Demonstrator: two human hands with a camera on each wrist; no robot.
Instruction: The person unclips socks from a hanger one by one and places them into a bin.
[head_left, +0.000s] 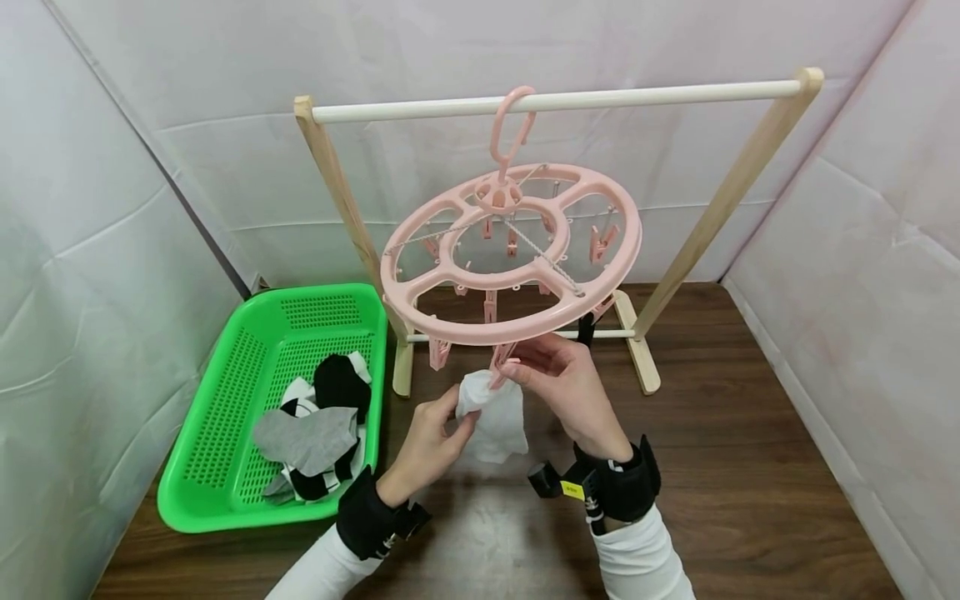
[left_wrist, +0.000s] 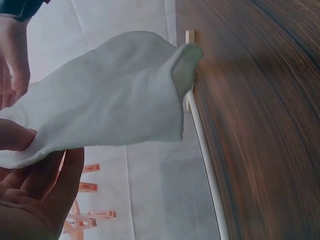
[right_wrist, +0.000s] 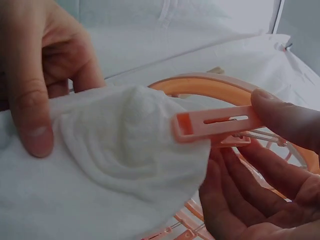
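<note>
A white sock hangs below the near rim of a round pink clip hanger. My left hand pinches the sock's upper edge between thumb and fingers; in the left wrist view its loose end spreads out to the right. With thumb and fingers my right hand holds a pink clip of the hanger by its end. The clip's tip overlaps the sock's edge in the right wrist view; whether it bites the cloth I cannot tell.
The hanger hooks onto a white rod between wooden posts. Other pink clips dangle around it, and something black hangs at its right side. A green basket at left holds grey, black and white pieces of cloth.
</note>
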